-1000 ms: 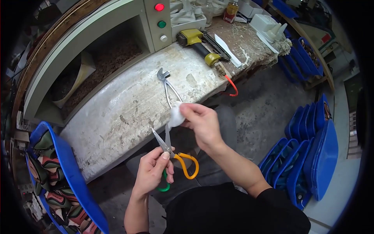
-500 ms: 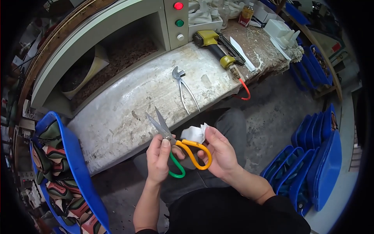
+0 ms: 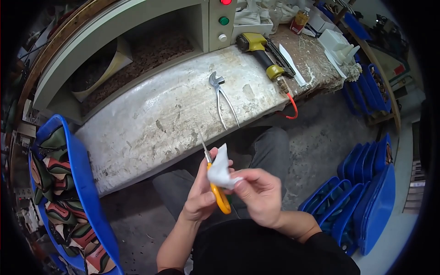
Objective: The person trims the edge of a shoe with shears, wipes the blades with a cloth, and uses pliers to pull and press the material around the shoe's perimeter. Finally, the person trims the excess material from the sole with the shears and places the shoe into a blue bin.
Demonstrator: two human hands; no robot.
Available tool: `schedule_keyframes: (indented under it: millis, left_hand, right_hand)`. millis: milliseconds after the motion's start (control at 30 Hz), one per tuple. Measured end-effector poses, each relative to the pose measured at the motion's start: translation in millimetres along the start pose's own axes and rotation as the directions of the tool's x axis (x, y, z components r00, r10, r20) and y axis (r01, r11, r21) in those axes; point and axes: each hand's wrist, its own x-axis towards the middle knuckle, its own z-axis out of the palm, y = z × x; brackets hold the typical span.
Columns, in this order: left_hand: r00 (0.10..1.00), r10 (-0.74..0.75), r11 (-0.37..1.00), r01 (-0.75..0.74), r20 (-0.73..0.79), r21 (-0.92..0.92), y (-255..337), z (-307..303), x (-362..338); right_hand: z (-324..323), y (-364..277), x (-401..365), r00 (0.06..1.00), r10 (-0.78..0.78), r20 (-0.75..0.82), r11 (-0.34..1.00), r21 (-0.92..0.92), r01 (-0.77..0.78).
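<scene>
Your left hand (image 3: 199, 196) is wrapped tight around the orange-handled steel scissors (image 3: 220, 198), blades together and pointing up over your lap, apparently steadying them while your right hand (image 3: 261, 197) pinches a crumpled white cloth (image 3: 220, 168) against the pivot.

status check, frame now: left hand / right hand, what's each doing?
Left hand: closed, holding scissors.
Right hand: closed, pinching white cloth against the scissors.

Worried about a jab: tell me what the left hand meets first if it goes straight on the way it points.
Its scissors would probably strike the front edge of the workbench, left of the pincers; depth unclear.
</scene>
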Motion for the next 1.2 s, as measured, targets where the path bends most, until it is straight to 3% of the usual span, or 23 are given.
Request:
schedule_keyframes:
  millis: [33,100,367,467,533,633,700,767,800,833,933,967,1100,1200]
  left_hand:
    - [1.000,-0.014,0.998,0.015,0.021,-0.067,3.8,0.3,1.7]
    - [0.997,-0.038,0.978,0.050,0.061,-0.201,7.3,2.4,1.4]
    - [0.993,-0.070,0.962,0.091,0.090,-0.258,15.5,21.9,-0.8]
    - [0.994,-0.106,0.948,0.113,0.041,-0.297,26.0,27.2,-8.9]
    - [0.986,-0.167,0.973,0.160,-0.027,-0.166,31.6,30.0,-14.6]
    - [0.972,-0.215,0.977,0.212,-0.098,-0.035,33.4,29.4,-21.5]
    - [0.974,-0.193,0.968,0.208,-0.116,0.142,31.2,27.5,-25.6]
    - [0.977,-0.169,0.929,0.203,-0.132,0.310,28.6,26.1,-28.0]
    - [0.977,-0.164,0.931,0.199,-0.134,0.307,28.8,26.9,-27.4]
    - [0.981,-0.125,0.879,0.180,-0.150,0.442,30.6,29.7,-28.5]
    - [0.988,-0.017,0.610,0.130,-0.150,0.782,33.5,38.9,-30.2]
    - [0.989,-0.014,0.612,0.125,-0.148,0.781,31.5,37.7,-29.7]
    - [0.973,0.218,0.372,-0.153,0.074,0.916,17.3,24.4,-28.9]
    - [0.972,0.225,0.352,-0.139,0.060,0.926,15.1,28.5,-27.0]
  right_hand:
    - [-8.9,-6.1,4.5,1.000,0.000,0.001,1.000,-0.007,0.000]
    - [-22.3,-17.2,17.3,0.980,-0.114,-0.165,0.989,0.073,0.128]
    - [-21.2,-33.9,45.1,0.974,-0.177,-0.145,0.932,0.295,0.213]
    - [-42.9,-46.4,51.9,0.963,-0.214,-0.166,0.976,-0.010,0.215]
    - [-46.2,-43.2,50.6,0.965,-0.206,-0.163,0.975,-0.119,0.188]
    - [-35.6,-21.8,57.5,0.916,-0.372,0.148,0.808,-0.434,0.398]
    - [-25.2,-12.3,64.4,0.892,-0.376,0.252,0.738,-0.501,0.452]
    - [-17.1,-3.3,64.9,0.828,-0.420,0.372,0.522,-0.647,0.556]
    - [-16.5,-1.6,67.3,0.827,-0.417,0.378,0.521,-0.646,0.558]
    - [-15.8,0.2,68.4,0.842,-0.410,0.350,0.541,-0.650,0.533]
    - [-17.8,1.4,67.0,0.886,-0.390,0.251,0.590,-0.671,0.450]
    - [-18.1,1.6,66.1,0.884,-0.391,0.255,0.586,-0.672,0.453]
    - [-17.1,8.2,55.1,0.824,-0.451,0.344,0.470,-0.693,0.547]
    - [-17.6,10.2,71.2,0.836,-0.490,0.247,0.526,-0.681,0.510]
